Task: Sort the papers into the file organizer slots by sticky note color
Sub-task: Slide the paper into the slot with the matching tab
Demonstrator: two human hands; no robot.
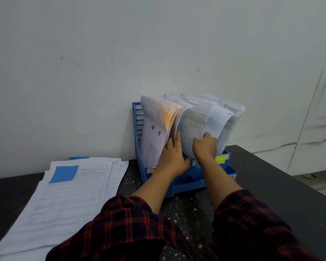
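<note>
A blue file organizer point(179, 187) stands against the wall, its slots holding upright bundles of papers point(154, 129). My left hand point(173, 157) presses with straight fingers against the left bundle, holding it aside. My right hand point(204, 146) grips a curved sheet point(198, 125) in the middle slot. An orange sticky note point(169, 115) shows among the left bundle's sheets. A yellow label point(220, 159) sits on the organizer's right front. A loose stack of papers point(68, 200) lies on the table to the left, its top sheet bearing a blue sticky note point(63, 174).
The dark speckled table point(271, 185) runs to an edge at the right. A pale wall point(102, 72) rises directly behind the organizer. My plaid sleeves point(177, 232) fill the lower view.
</note>
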